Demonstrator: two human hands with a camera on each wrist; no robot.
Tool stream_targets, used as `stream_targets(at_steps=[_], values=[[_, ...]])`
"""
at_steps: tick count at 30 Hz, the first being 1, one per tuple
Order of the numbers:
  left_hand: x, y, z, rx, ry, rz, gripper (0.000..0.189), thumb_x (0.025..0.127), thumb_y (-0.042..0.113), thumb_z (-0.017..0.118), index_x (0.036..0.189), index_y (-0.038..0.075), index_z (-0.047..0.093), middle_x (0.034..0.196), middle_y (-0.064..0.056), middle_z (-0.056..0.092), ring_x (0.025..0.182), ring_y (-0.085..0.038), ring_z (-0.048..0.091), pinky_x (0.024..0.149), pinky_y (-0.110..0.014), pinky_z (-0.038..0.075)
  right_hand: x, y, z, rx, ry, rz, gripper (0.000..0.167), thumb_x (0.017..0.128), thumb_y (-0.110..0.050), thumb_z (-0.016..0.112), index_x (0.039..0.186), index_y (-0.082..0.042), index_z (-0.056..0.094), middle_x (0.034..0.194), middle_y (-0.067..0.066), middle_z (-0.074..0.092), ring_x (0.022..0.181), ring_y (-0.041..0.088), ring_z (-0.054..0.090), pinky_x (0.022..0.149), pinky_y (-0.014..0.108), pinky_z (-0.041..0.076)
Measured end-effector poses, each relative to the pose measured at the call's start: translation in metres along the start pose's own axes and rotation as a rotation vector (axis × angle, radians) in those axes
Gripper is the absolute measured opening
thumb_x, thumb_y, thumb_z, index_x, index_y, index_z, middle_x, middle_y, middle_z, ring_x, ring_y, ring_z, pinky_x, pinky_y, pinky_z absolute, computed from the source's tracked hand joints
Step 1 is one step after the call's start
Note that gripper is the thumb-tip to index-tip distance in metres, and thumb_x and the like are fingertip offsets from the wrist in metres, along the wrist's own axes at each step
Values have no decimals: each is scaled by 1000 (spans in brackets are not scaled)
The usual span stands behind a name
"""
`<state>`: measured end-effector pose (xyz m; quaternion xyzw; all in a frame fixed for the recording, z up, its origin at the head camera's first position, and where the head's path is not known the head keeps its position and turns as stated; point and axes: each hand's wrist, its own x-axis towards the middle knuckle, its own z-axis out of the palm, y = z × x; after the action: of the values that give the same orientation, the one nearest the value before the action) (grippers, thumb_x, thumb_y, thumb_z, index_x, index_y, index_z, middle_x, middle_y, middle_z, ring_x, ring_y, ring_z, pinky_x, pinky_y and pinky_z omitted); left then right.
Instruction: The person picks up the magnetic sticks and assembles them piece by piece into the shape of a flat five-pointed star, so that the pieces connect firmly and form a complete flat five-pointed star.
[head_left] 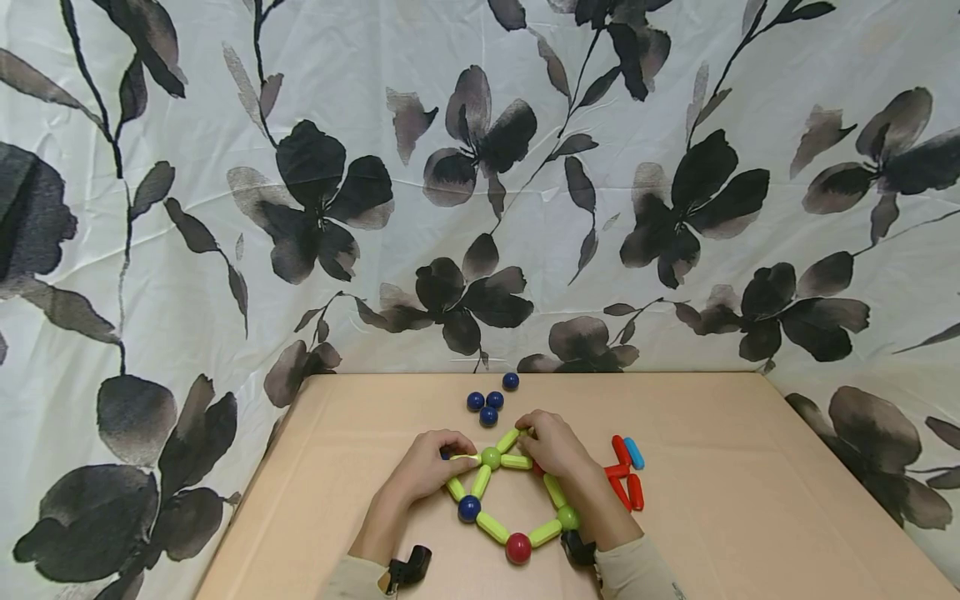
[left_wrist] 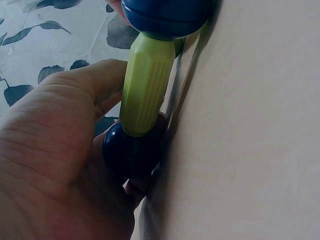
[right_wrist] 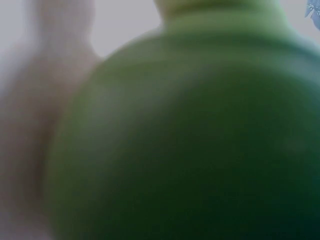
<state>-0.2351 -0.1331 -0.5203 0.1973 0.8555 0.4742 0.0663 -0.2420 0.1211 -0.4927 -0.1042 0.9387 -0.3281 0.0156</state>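
Near the centre of the tan tabletop (head_left: 720,450) lies a frame (head_left: 491,457) of green rods and coloured balls. The left hand (head_left: 423,461) grips it around a blue ball (left_wrist: 127,155); the right hand (head_left: 553,444) curls its fingers over the far right rod. Loose blue balls (head_left: 494,400) sit beyond; red rods (head_left: 635,492) lie to the right. Creased white cloth (head_left: 360,92), printed with dark flowers, rises behind.

The left hand (head_left: 422,468) and right hand (head_left: 561,448) grip a rod-and-ball frame (head_left: 491,457). Blue balls (head_left: 489,416) sit just beyond them. Red rods (head_left: 635,492) lie right of the right hand.
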Motion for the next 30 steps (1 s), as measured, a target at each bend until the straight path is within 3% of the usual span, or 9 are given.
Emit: stream_targets(at_steps=[9, 14, 18, 20, 25, 30], values=[[-1, -3, -1, 4, -4, -1, 4, 95, 29, 77, 98, 26, 78, 98, 14, 73, 99, -11, 65, 93, -37, 50, 0, -2, 1, -28, 4, -13, 25, 95, -9, 74, 119, -4, 74, 111, 10, 71, 96, 23, 63, 91, 47, 55], [2, -3, 0, -6, 1, -3, 5, 94, 32, 78, 98, 28, 78, 97, 14, 73, 99, -12, 65, 94, -39, 49, -2, -12, -10, -93, 32, -9, 32, 96, -19, 74, 126, -7, 72, 121, 10, 69, 113, 29, 63, 101, 52, 52], [3, -3, 1, -11, -8, -4, 5, 94, 32, 78, 98, 28, 78, 97, 14, 73, 99, -12, 64, 95, -40, 49, -4, -24, -21, -123, -2, 26, 37, 98, -24, 74, 133, -14, 69, 130, 6, 68, 119, 28, 63, 103, 52, 51], [4, -3, 1, -10, -7, -3, 5, 95, 32, 78, 97, 28, 78, 98, 14, 73, 100, -12, 64, 96, -40, 48, -1, -29, -25, -150, -39, -22, 38, 98, -22, 73, 135, -15, 68, 132, 6, 68, 115, 27, 65, 100, 51, 54], [4, -5, 0, -7, -3, -2, 5, 95, 32, 78, 96, 28, 78, 97, 14, 73, 101, -13, 65, 97, -42, 48, 11, -39, -31, -257, -136, -250, 37, 98, -15, 73, 134, -10, 68, 136, 9, 67, 116, 28, 67, 102, 49, 54], [3, -5, -1, -10, -7, 2, 5, 95, 32, 77, 96, 28, 78, 97, 14, 73, 101, -13, 65, 97, -42, 48, 20, -54, -40, -348, -230, -316, 35, 98, -15, 73, 132, -8, 70, 125, 7, 68, 112, 26, 66, 97, 44, 56]])
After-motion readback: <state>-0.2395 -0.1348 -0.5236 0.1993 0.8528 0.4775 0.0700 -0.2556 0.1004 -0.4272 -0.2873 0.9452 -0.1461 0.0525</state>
